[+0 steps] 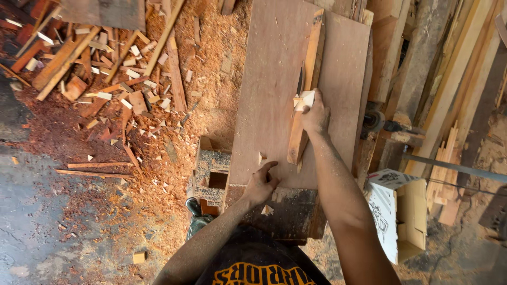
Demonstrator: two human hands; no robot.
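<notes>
A long narrow wooden strip (311,58) lies lengthwise on a broad reddish board (269,89). My right hand (316,113) rests on the strip near its middle and grips a small pale wooden block (304,99) against it. My left hand (261,183) presses on the near edge of the board, thumb out, fingers curled, holding nothing. A tiny wood chip (261,157) lies on the board just beyond that hand. A dark slot or blade shows beside the strip above the block.
Sawdust and many wood offcuts (116,79) cover the floor at left. A hollow wooden block (213,170) stands beside the board. A white cardboard box (393,211) sits at right, with stacked planks (454,79) and a metal rod (454,168) beyond it.
</notes>
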